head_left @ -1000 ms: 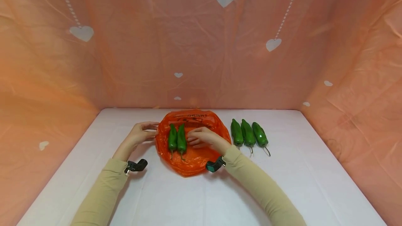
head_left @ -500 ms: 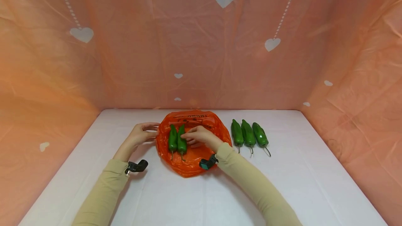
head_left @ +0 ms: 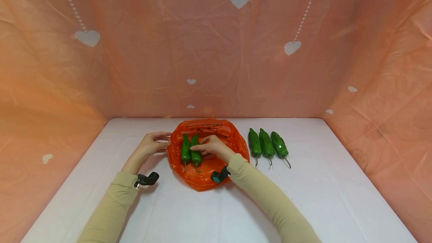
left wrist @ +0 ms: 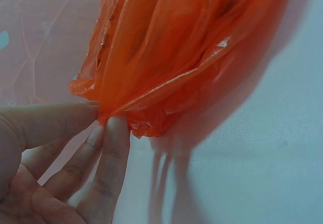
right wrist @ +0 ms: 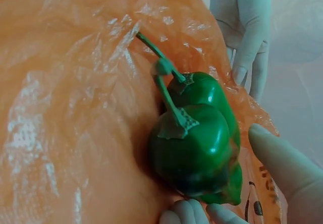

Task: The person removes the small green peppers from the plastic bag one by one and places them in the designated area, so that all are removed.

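Note:
An orange plastic bag (head_left: 200,183) lies spread open on the table with two green peppers inside, side by side, stems toward me. My left hand (head_left: 150,146) pinches the bag's left edge between thumb and fingers, clearly seen in the left wrist view on the gathered plastic (left wrist: 161,57). Over the bag, my right hand (head_left: 216,148) holds the right-hand green pepper (head_left: 195,158), thumb on one side and fingertips on the other. The left-hand green pepper (head_left: 185,151) lies against it. In the right wrist view, the nearer pepper (right wrist: 189,143) partly hides the other.
Three more green peppers (head_left: 266,143) lie in a row on the white table (head_left: 189,216), right of the bag. An orange sheet (head_left: 216,59) with hearts walls the back and sides. Each wrist wears a small black camera.
My right hand has moved left from the bag's middle onto the right-hand pepper, which has shifted and tilted slightly. The left hand has kept its place on the bag's edge.

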Motion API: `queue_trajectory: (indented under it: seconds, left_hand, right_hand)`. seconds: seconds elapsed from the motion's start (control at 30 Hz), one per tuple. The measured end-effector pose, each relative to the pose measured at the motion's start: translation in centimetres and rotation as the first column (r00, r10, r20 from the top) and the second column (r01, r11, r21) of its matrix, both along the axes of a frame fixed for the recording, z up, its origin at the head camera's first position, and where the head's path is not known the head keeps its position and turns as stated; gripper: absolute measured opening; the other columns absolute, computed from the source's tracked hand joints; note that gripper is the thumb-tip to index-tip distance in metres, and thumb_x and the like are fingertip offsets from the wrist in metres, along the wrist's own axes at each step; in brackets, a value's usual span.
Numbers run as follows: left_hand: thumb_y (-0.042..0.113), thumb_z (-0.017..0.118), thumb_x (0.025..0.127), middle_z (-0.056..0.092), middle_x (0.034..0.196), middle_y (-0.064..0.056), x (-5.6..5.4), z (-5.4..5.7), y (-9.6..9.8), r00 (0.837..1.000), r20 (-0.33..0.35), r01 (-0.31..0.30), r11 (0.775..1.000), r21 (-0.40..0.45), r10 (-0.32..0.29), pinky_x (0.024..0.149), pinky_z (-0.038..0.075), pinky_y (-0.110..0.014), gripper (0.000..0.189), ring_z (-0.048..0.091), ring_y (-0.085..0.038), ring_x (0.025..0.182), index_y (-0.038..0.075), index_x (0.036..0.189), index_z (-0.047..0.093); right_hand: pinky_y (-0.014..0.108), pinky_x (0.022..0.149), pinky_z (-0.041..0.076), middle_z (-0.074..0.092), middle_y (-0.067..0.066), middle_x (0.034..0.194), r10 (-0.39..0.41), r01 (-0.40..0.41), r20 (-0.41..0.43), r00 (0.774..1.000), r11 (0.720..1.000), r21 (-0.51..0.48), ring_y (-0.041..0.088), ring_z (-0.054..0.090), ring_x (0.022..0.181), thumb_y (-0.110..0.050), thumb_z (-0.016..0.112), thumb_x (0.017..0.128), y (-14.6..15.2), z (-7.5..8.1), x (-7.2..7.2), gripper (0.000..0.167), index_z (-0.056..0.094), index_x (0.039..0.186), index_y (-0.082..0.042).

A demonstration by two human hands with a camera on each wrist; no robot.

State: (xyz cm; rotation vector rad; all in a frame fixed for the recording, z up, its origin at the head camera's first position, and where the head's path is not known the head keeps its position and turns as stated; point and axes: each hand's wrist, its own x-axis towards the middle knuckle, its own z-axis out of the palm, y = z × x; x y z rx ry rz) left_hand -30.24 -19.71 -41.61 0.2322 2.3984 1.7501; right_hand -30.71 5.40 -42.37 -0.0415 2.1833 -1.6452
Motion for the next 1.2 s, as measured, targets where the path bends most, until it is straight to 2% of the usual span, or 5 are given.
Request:
queue_trajectory:
  seconds: [0.27, 0.47, 0.77, 1.0, 1.2]
  left_hand:
    - [-0.001, 0.062, 0.089, 0.053, 0.124, -0.034, -0.2, 0.0, 0.0, 1.000, 0.006, -0.007, 1.000, -0.006, 0.007, 0.080, 0.056, -0.040, 0.048, 0.068, -0.020, 0.087, -0.010, 0.134, 0.047]
    - [0.001, 0.063, 0.089, 0.054, 0.123, -0.033, -0.1, 0.0, 0.1, 1.000, 0.016, -0.015, 1.000, -0.017, 0.015, 0.080, 0.056, -0.039, 0.048, 0.068, -0.020, 0.087, -0.009, 0.134, 0.049]
    - [0.001, 0.063, 0.090, 0.053, 0.123, -0.034, -0.1, 0.0, 0.0, 1.000, 0.004, 0.002, 1.000, -0.012, -0.002, 0.081, 0.055, -0.040, 0.048, 0.067, -0.025, 0.091, -0.010, 0.134, 0.047]
    - [0.002, 0.065, 0.089, 0.055, 0.122, -0.032, -0.2, -0.1, 0.0, 1.000, 0.012, -0.016, 1.000, -0.016, 0.016, 0.079, 0.056, -0.039, 0.048, 0.068, -0.022, 0.088, -0.008, 0.132, 0.050]
    - [0.002, 0.064, 0.089, 0.054, 0.122, -0.033, -0.2, -0.1, -0.1, 1.000, 0.004, -0.008, 1.000, -0.013, 0.008, 0.079, 0.056, -0.039, 0.048, 0.067, -0.024, 0.090, -0.010, 0.133, 0.049]
  right_hand:
    - [0.031, 0.063, 0.055, 0.059, 0.011, 0.095, -0.037, 0.038, -0.036, 0.999, 0.998, 0.043, 0.018, 0.061, 0.068, -0.026, 0.083, 0.074, -0.6, -0.4, 0.0, 0.057, 0.054, 0.114, 0.003]
    - [0.028, 0.055, 0.051, 0.058, 0.011, 0.086, -0.056, 0.058, -0.037, 0.998, 0.997, 0.058, 0.017, 0.056, 0.062, -0.020, 0.085, 0.073, -0.9, -0.4, 0.0, 0.054, 0.053, 0.110, 0.003]
    - [0.032, 0.067, 0.056, 0.058, 0.011, 0.096, 0.002, -0.001, -0.016, 1.000, 0.999, 0.047, 0.018, 0.060, 0.069, -0.015, 0.081, 0.076, -0.3, 0.1, 0.0, 0.050, 0.054, 0.114, 0.004]
    - [0.033, 0.074, 0.056, 0.062, 0.011, 0.103, 0.030, -0.029, -0.003, 1.000, 0.998, 0.048, 0.017, 0.060, 0.071, -0.015, 0.076, 0.081, 0.0, 0.4, -0.1, 0.044, 0.060, 0.115, 0.007]
    - [0.033, 0.075, 0.056, 0.066, 0.008, 0.097, 0.065, -0.064, -0.018, 0.998, 0.996, 0.056, 0.017, 0.061, 0.074, -0.015, 0.073, 0.083, 0.4, 0.5, -0.1, 0.032, 0.067, 0.107, 0.005]
